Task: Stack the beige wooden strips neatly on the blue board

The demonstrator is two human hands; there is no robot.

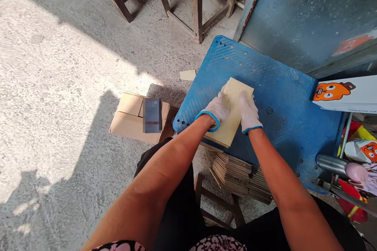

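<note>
A stack of thin, pale yellow rectangular sheets (228,135) lies slantwise on the blue tabletop (273,82); their material is unclear. My left hand (218,108), in a white knit glove with a blue cuff, grips the stack's left side. On the right side, my right hand (249,111), gloved the same way, has its thumb on top and its fingers along the edge. The fingers of both hands are partly hidden. At the upper left, the sheets' edges sit slightly uneven.
Beyond the near table edge is a pile of brownish flat boards (232,174). A cardboard box (126,121) with a blurred dark object on it stands left on the floor, near a loose pale piece (187,75). At right are a white printed box (347,94) and a metal cylinder (331,164).
</note>
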